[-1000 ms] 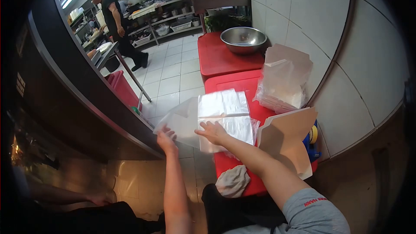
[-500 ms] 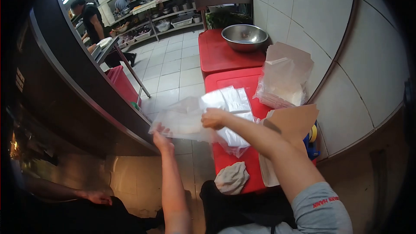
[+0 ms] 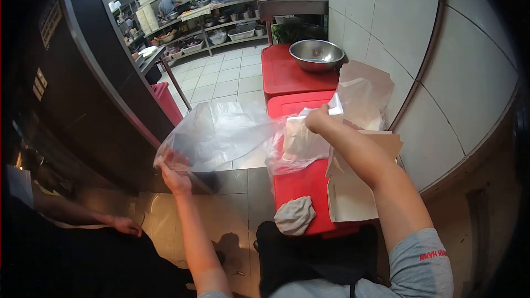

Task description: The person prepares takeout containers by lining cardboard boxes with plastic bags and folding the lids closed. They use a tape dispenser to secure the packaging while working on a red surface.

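Observation:
My left hand (image 3: 175, 175), held out to the left, is closed on the edge of a large clear plastic bag (image 3: 218, 135). The bag spreads over the floor tiles and reaches toward the red lid (image 3: 298, 190). My right hand (image 3: 318, 120) is closed around a white stack (image 3: 334, 106) that looks like folded plastic bags, its fingers partly hidden behind the hand. Below that hand, crumpled clear plastic with white pieces (image 3: 298, 138) lies on the red lid. Next to my right forearm sits an open cardboard box (image 3: 353, 198).
A steel bowl (image 3: 317, 55) stands on the farther red lid (image 3: 279, 72). Behind my right hand is another open cardboard box (image 3: 367, 91) with clear plastic in it. A grey cloth (image 3: 295, 215) lies near my knees. Another person's hand (image 3: 127, 225) is at lower left.
My left hand has moved left, spreading the clear bag wider. My right hand has moved right and up, and now grips the white stack over the red lid.

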The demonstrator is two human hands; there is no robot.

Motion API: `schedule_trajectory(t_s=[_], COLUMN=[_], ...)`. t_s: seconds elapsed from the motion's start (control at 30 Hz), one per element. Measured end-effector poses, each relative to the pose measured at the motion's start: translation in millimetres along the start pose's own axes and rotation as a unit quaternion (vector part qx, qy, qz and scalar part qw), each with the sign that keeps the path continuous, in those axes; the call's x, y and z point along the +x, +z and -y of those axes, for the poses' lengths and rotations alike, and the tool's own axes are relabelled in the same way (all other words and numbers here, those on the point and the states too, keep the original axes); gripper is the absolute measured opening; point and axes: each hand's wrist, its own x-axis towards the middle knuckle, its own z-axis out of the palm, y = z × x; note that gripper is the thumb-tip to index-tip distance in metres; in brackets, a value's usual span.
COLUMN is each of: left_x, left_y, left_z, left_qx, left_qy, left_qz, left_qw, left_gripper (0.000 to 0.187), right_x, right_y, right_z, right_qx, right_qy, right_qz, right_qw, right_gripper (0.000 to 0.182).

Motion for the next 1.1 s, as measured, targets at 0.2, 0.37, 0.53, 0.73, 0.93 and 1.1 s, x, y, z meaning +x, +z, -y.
schedule_trajectory(t_s=[0.2,0.37,0.53,0.73,0.93,1.1], left_x=[-78.0,-153.8,-175.1,-204.3,-290.5,-324.6], left_y=[79.1,103.3,73.0,46.1,121.5,114.4], left_z=[-89.5,-131.8,-132.0,-40.7,74.3,173.2], left_qx=[0.075,0.073,-0.042,-0.247,0.328,0.546], left_qy=[0.065,0.038,-0.017,-0.243,-0.021,0.208], left_qz=[0.305,0.473,0.532,0.441,0.617,0.701], left_qw=[0.947,0.877,0.846,0.828,0.715,0.410], left_gripper=[0.058,0.067,0.060,0.051,0.052,0.038], right_x=[-84.4,-166.1,-246.1,-352.2,-432.5,-426.2], right_y=[-59.1,-57.9,40.8,227.3,313.9,324.1], right_z=[47.2,52.0,17.0,53.4,42.7,26.9], right_qx=[0.356,0.398,0.327,0.437,0.767,0.794], right_qy=[-0.286,-0.504,-0.423,-0.301,-0.009,0.046], right_qz=[-0.504,-0.508,-0.532,-0.418,-0.313,-0.333], right_qw=[0.733,0.574,0.657,0.738,0.560,0.506], right_gripper=[0.090,0.063,0.028,0.028,0.027,0.059])
